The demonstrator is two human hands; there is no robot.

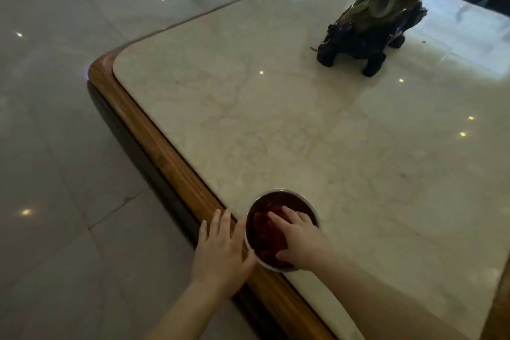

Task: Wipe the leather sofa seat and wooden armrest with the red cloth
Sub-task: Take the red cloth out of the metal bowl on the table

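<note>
A small round metal bowl (278, 194) stands at the near edge of a marble-topped table (276, 107). The red cloth (262, 232) lies bunched inside it. My right hand (299, 240) reaches into the bowl, fingers spread and pressed onto the cloth, thumb curled at its near side. My left hand (220, 251) lies flat against the bowl's left side, fingers apart, resting on the table's wooden rim (154, 130). No sofa or armrest is in view.
A dark carved ornament (378, 22) on stubby legs stands at the table's far right. Glossy pale floor tiles (55, 146) run along the left of the table. Dark furniture shows at the top right corner.
</note>
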